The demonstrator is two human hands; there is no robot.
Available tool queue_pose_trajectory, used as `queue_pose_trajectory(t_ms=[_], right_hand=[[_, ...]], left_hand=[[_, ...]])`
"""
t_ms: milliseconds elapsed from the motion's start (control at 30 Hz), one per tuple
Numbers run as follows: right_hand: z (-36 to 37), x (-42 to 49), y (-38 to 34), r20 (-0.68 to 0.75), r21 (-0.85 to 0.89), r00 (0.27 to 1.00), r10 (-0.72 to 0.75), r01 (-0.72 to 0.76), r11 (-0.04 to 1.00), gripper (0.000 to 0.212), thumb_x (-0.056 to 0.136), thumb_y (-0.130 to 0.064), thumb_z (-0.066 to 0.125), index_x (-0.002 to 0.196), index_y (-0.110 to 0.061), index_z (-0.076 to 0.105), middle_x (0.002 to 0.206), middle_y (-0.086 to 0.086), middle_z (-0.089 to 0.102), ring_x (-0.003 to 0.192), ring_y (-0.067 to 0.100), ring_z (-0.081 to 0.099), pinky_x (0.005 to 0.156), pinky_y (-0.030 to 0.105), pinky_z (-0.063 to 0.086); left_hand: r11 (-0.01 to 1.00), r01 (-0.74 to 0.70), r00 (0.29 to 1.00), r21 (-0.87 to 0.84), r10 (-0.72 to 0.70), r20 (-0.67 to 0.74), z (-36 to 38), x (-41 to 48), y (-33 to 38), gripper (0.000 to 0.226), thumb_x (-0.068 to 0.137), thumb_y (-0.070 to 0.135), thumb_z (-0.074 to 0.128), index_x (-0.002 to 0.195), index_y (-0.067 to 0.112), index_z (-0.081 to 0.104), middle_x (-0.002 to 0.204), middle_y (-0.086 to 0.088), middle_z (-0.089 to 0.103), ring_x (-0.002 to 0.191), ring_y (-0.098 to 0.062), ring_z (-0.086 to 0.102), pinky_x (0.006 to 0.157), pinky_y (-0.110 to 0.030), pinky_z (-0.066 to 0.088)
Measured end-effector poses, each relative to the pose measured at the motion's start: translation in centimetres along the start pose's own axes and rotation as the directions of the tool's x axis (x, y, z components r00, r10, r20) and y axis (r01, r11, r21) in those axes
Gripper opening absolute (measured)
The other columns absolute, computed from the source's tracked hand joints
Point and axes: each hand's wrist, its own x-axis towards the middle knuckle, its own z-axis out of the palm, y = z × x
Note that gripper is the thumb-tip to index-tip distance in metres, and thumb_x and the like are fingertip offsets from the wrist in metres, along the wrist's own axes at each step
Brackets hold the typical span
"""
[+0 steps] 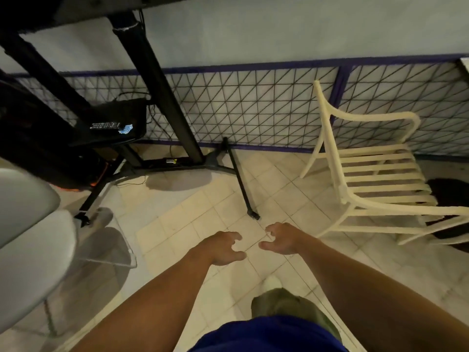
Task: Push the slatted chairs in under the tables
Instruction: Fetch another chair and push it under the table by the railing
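Where floor (pixel 177 224) lies open, chair (pixel 396 210) (right) untouched

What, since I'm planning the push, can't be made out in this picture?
Slatted chair: head view, its right part is cut off by the right edge.
Dark round shape under that chair: head view, partly behind the slats and cut by the edge; unclear what it is.
Blue item on the black shelf: head view, too small and dim to identify.
Grey chair: head view, cut off by the left edge.
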Motion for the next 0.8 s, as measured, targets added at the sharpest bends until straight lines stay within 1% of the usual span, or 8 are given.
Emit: queue_pose_trajectory(t_ms=[100, 200, 300, 400, 467, 567, 633, 800], right_hand=[[-2.3, 1.8, 0.4, -0.003, 0.01, 1.0, 0.011, -0.011, 1.0, 0.083, 0.084, -0.064, 0.057, 0.148, -0.017, 0.034, 0.152, 0.006, 0.037, 0.135, 0.022, 0.039, 0.108, 0.035, 0.034], [-4.2, 2.9, 0.8, -0.033, 0.031, 0.999, 0.038, -0.037, 0.999, 0.083, 0.084, -0.064, 0.058, 0.148, -0.017, 0.036, 0.148, 0.006, 0.043, 0.13, 0.022, 0.044, 0.106, 0.036, 0.037], [-5.6, 3.7, 1.3, -0.051, 0.055, 0.996, 0.067, -0.064, 0.996, 0.083, 0.083, -0.064, 0.059, 0.146, -0.016, 0.037, 0.146, 0.006, 0.045, 0.127, 0.022, 0.048, 0.105, 0.036, 0.038], [-6.9, 4.5, 1.7, -0.059, 0.074, 0.993, 0.105, -0.101, 0.992, 0.084, 0.083, -0.066, 0.057, 0.148, -0.017, 0.034, 0.149, 0.005, 0.041, 0.131, 0.021, 0.044, 0.106, 0.035, 0.036], [-7.8, 5.2, 1.8, -0.073, 0.079, 0.989, 0.127, -0.121, 0.99, 0.084, 0.084, -0.066, 0.056, 0.148, -0.017, 0.033, 0.151, 0.005, 0.039, 0.131, 0.022, 0.043, 0.107, 0.036, 0.035], [-9.0, 6.5, 1.8, -0.101, 0.104, 0.981, 0.165, -0.154, 0.982, 0.083, 0.084, -0.063, 0.058, 0.148, -0.016, 0.034, 0.15, 0.006, 0.04, 0.131, 0.023, 0.044, 0.107, 0.036, 0.036], [-9.9, 7.5, 1.6, -0.115, 0.114, 0.975, 0.191, -0.178, 0.977, 0.082, 0.084, -0.062, 0.058, 0.148, -0.016, 0.034, 0.15, 0.007, 0.041, 0.131, 0.023, 0.043, 0.107, 0.037, 0.036], [-13.1, 10.2, 0.6, -0.148, 0.145, 0.964, 0.221, -0.2, 0.969, 0.079, 0.088, -0.06, 0.056, 0.149, -0.015, 0.033, 0.151, 0.005, 0.04, 0.136, 0.024, 0.037, 0.11, 0.036, 0.032]], left_hand=[[0.999, -0.026, 1.0, 0.02, 0.026, -0.002, -3.2, 2.5, 1.5, 0.068, 0.09, 0.054, 0.063, 0.149, 0.028, 0.038, 0.149, -0.002, 0.045, 0.128, -0.017, 0.049, 0.092, -0.022, 0.035], [0.998, -0.05, 0.999, 0.039, 0.049, 0.01, -5.3, 4.5, 2.7, 0.069, 0.089, 0.054, 0.063, 0.148, 0.029, 0.039, 0.15, -0.001, 0.045, 0.131, -0.017, 0.047, 0.097, -0.027, 0.038], [0.995, -0.079, 0.997, 0.053, 0.078, 0.017, -7.0, 6.1, 3.7, 0.069, 0.089, 0.054, 0.065, 0.148, 0.029, 0.04, 0.148, -0.001, 0.047, 0.129, -0.017, 0.049, 0.098, -0.03, 0.042], [0.989, -0.113, 0.993, 0.096, 0.109, 0.038, -8.7, 7.9, 4.1, 0.069, 0.089, 0.054, 0.065, 0.148, 0.028, 0.04, 0.147, -0.002, 0.047, 0.127, -0.019, 0.05, 0.098, -0.028, 0.041], [0.983, -0.139, 0.99, 0.122, 0.134, 0.049, -9.9, 9.0, 4.5, 0.068, 0.089, 0.054, 0.064, 0.148, 0.029, 0.04, 0.146, -0.002, 0.048, 0.126, -0.019, 0.05, 0.094, -0.026, 0.038], [0.973, -0.189, 0.982, 0.135, 0.183, 0.051, -11.9, 10.7, 4.9, 0.061, 0.089, 0.051, 0.065, 0.143, 0.031, 0.046, 0.142, -0.001, 0.051, 0.122, -0.018, 0.052, 0.088, -0.024, 0.037], [0.968, -0.207, 0.978, 0.139, 0.201, 0.055, -13.4, 12.0, 5.2, 0.06, 0.089, 0.051, 0.064, 0.141, 0.028, 0.048, 0.14, 0.0, 0.052, 0.119, -0.018, 0.053, 0.089, -0.025, 0.04], [0.941, -0.271, 0.961, 0.202, 0.253, 0.109, -18.0, 16.3, 5.7, 0.063, 0.088, 0.05, 0.066, 0.144, 0.027, 0.047, 0.141, -0.001, 0.052, 0.121, -0.019, 0.052, 0.091, -0.027, 0.041]])
